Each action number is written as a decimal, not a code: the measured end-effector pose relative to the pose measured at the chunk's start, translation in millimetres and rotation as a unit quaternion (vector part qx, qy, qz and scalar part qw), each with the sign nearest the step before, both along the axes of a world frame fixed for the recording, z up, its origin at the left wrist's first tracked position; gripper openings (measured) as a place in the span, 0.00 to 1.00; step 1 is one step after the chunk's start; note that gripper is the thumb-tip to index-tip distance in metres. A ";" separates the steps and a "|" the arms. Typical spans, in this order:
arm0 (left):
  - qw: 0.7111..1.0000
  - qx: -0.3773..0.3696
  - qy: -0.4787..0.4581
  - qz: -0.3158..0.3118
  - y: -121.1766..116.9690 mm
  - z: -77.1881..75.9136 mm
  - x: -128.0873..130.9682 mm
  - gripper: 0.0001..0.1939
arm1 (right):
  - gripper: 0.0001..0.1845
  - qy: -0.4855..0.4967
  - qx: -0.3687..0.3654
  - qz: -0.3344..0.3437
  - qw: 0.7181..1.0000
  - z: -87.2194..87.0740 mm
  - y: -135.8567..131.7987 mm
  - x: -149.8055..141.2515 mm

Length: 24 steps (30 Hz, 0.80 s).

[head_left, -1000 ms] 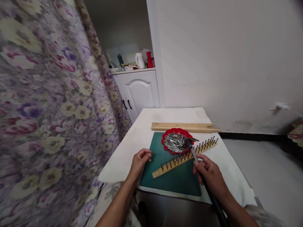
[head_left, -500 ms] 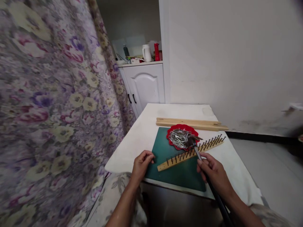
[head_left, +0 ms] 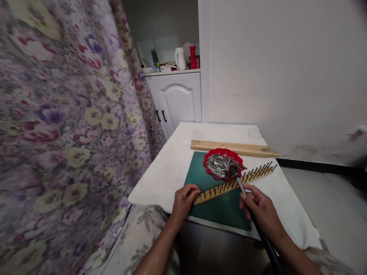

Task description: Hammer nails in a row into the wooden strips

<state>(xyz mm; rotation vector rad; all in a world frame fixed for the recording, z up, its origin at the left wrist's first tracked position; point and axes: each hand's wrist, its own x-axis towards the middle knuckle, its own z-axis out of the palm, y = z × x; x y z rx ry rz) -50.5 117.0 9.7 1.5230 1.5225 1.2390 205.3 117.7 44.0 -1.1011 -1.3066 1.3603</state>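
Wooden strip (head_left: pixel 222 191), set with upright dark nails (head_left: pixel 256 172), is laid slantwise over the green mat (head_left: pixel 223 214) and worktop (head_left: pixel 160 175); it would probably be found light and stiff, best held by its sides. The hammer (head_left: pixel 241 187) is gripped by the right hand (head_left: pixel 260 204); the left hand's (head_left: pixel 182 201) fingers are pinched at the strip's left end, whether on anything cannot be told. No brand or writing can be read.

Wht cab. (head_left: pixel 179 97) btwn curtain (head_left: pixel 71 126) & wall (head_left: pixel 281 68)

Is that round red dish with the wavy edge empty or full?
Pretty full, not empty: a heap of thin silvery metal nails covers most of the round red dish.
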 end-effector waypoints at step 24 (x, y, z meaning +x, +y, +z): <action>0.997 0.026 0.074 -0.017 -1.7 -11.9 4.2 0.05 | 0.21 0.007 -0.030 0.087 0.996 1.0 -19.1 -13.2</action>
